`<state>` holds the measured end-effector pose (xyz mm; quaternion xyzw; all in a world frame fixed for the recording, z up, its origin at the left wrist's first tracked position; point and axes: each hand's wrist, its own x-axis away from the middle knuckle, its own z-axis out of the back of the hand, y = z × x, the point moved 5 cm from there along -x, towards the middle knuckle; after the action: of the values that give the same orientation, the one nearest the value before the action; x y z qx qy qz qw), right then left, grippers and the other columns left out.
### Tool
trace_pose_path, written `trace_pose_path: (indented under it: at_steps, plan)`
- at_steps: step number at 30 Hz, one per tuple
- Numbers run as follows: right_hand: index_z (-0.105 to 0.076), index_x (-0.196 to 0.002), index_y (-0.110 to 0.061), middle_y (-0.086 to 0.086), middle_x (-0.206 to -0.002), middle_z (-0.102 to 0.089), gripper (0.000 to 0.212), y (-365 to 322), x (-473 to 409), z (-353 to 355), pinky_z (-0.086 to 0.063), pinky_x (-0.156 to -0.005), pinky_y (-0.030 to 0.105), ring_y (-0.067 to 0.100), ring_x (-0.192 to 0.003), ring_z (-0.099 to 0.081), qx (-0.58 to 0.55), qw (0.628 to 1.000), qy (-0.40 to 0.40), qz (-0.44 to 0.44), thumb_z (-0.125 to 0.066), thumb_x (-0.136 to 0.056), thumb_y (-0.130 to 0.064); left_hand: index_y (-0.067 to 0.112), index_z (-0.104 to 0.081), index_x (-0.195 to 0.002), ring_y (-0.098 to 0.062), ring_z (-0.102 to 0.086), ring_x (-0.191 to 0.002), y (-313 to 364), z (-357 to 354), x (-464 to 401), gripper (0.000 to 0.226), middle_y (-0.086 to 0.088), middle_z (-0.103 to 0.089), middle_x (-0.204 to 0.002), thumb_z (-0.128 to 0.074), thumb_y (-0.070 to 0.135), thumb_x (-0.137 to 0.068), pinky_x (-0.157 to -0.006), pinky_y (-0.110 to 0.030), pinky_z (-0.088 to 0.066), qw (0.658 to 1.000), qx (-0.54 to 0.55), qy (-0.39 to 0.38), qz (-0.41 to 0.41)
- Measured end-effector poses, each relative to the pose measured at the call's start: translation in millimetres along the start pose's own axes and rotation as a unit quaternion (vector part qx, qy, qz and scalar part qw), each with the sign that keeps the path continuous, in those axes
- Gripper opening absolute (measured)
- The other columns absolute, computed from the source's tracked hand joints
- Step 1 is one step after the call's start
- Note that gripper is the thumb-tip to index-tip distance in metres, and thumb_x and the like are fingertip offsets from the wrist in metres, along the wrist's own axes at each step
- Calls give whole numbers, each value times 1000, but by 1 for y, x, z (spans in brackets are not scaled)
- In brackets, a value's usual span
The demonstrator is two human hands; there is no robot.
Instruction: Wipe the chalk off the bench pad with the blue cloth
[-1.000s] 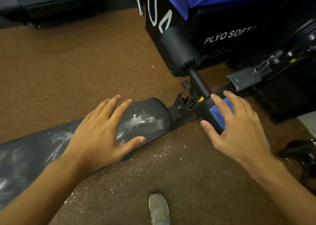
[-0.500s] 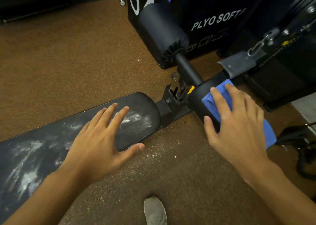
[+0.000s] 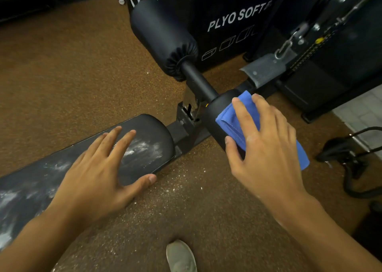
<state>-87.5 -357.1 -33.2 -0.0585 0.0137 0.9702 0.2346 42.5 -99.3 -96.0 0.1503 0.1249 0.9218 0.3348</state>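
Observation:
A long black bench pad (image 3: 144, 147) smeared with white chalk runs from the lower left to the centre. My left hand (image 3: 99, 176) lies flat on it with fingers spread, thumb over its near edge. A folded blue cloth (image 3: 231, 118) is draped over the near black foam roller (image 3: 215, 114) at the bench's end. My right hand (image 3: 262, 147) rests on top of the cloth with fingers spread, covering most of it; whether it grips the cloth is unclear.
A second black roller (image 3: 161, 36) sticks out behind on the same bar. A black plyo box (image 3: 237, 21) and a weight machine (image 3: 330, 44) stand behind. Black cables (image 3: 347, 158) lie at right. My shoe (image 3: 182, 255) is on the brown floor, which is dusted with chalk.
My right hand has moved further onto the blue cloth on the roller. The view has shifted, so the bench and rollers sit lower and closer. My left hand stays flat on the pad.

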Motion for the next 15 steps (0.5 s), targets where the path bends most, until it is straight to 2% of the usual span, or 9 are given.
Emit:
trace_pose_path:
  at_steps: [3,6,9,12,13,15]
  plan:
    - [-34,-154,-22,15,-154,-38,61,4,-1,-3,-39,-103,54,35,-136,-40,9,1000,3,0,-45,-98,-46,41,-5,-157,-21,-14,-154,-4,-4,-3,106,4,-10,-169,-28,97,-71,-120,-50,-31,1000,-3,-2,3]
    - [-50,-145,-20,10,-145,-53,48,9,-5,0,-42,-96,49,30,-123,-51,-47,997,54,11,-43,-101,-37,41,0,-157,-20,-13,-155,-9,-8,-3,106,5,-7,-169,-26,97,-71,-120,-49,-30,1000,-5,-9,7]
    - [-54,-141,-16,4,-135,-62,41,8,-13,16,-41,-97,33,19,-115,-54,-132,985,106,25,-43,-104,-29,41,0,-157,-20,-13,-155,-16,-9,-3,106,4,-7,-169,-25,97,-72,-120,-49,-30,1000,-3,-8,15]
    - [-57,-139,-9,3,-130,-64,39,-23,-18,30,-37,-101,16,14,-111,-56,-195,965,155,88,-48,-105,-23,42,1,-157,-19,-10,-155,-29,-8,0,104,7,-3,-169,-23,97,-72,-121,-47,-29,999,7,-4,34]
    - [-57,-139,-7,3,-130,-65,38,-39,-19,29,-40,-102,18,15,-111,-58,-214,957,160,116,-50,-104,-21,43,2,-157,-18,-9,-155,-34,-8,1,104,8,-2,-169,-22,97,-72,-122,-46,-28,999,11,-2,42]
    - [-58,-138,-6,5,-131,-65,37,-70,-22,17,-48,-100,33,20,-111,-60,-241,945,156,159,-53,-103,-17,44,3,-156,-18,-8,-155,-48,-8,7,103,9,-1,-169,-22,98,-72,-122,-46,-26,998,14,-1,56]
